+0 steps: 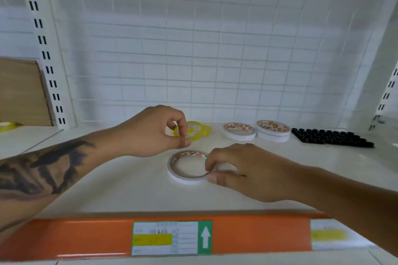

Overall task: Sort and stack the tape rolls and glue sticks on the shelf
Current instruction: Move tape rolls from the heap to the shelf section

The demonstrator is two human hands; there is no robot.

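L hand (155, 133) raised mid-shelf, thumb + forefinger pinched, other fingers curled; tattooed forearm runs in from left edge. R hand (234, 170) lower, nearer front edge, palm down, fingertips + thumb curled in a pinch; forearm from right.

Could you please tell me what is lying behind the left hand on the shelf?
Yellow tape rolls lie behind the left hand; its fingers cover their left part, so their number stays unclear.

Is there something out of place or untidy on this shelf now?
Mildly. One white tape roll lies alone at the front under the right hand, apart from the white rolls stacked at the back. Yellow rolls overlap loosely.
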